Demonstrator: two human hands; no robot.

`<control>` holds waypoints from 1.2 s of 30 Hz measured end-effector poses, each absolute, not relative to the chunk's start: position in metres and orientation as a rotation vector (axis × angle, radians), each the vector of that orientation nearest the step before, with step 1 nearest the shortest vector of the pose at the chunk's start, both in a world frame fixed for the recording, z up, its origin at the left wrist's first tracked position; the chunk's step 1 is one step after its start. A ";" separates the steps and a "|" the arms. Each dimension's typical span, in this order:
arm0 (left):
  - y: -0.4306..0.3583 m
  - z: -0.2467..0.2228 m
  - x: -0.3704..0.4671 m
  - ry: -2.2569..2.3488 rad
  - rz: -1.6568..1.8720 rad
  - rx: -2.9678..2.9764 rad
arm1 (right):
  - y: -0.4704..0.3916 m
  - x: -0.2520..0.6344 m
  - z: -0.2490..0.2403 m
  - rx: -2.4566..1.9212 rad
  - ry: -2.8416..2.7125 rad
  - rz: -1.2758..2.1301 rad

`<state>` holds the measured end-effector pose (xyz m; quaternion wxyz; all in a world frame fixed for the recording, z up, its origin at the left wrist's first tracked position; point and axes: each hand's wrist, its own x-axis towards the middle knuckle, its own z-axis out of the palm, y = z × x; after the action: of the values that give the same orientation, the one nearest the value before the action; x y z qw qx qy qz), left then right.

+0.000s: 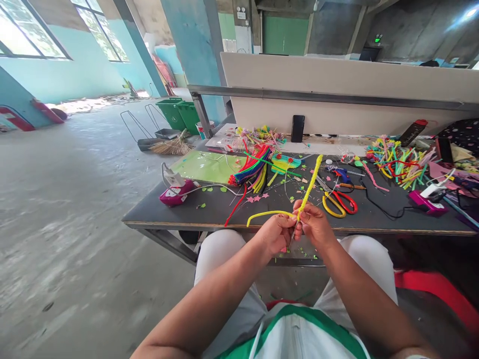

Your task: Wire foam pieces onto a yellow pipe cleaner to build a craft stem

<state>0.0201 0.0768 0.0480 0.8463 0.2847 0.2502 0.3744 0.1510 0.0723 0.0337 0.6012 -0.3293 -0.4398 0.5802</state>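
Note:
Both hands meet over the table's front edge, closed on one yellow pipe cleaner. From my right hand a thick, twisted-looking length of it points up and away. A thinner yellow end bends out to the left past my left hand, whose fingers pinch it near the joint. Something thin pokes out below the fingers, too small to make out. Just right of my hands lie scissors with one yellow and one red handle loop. A bundle of coloured pipe cleaners lies beyond my left hand.
On the dark table stand purple power strips, the left one with a white charger. A blue glue gun lies behind the scissors. A phone leans against the back panel. Finished-looking fuzzy pieces pile up at right.

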 end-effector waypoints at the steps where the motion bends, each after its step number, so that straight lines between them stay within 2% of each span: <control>1: 0.076 0.048 0.020 0.502 0.758 0.597 | 0.072 0.153 0.034 -0.753 -1.026 1.367; 8: 0.066 0.048 0.023 0.349 0.642 0.557 | 0.072 0.157 0.027 -0.668 -1.021 1.405; 14: 0.067 0.046 0.029 0.435 0.908 0.630 | 0.076 0.152 0.026 -0.746 -0.934 1.543; 20: 0.078 0.044 0.027 0.723 1.352 0.929 | 0.074 0.131 0.027 -0.803 -0.909 1.052; 23: 0.077 0.040 0.028 0.925 1.472 1.179 | 0.070 0.126 0.024 -0.847 -0.876 0.961; 28: 0.070 0.033 0.032 1.059 1.515 1.403 | 0.065 0.126 0.022 -0.871 -0.764 0.977; 36: 0.074 0.025 0.039 0.839 1.366 1.134 | 0.063 0.135 0.025 -1.010 -0.972 0.843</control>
<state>0.0390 0.0742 0.0248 0.5556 0.4800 0.3553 0.5785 0.1352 0.0634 0.0252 0.6838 -0.4507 -0.4337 0.3759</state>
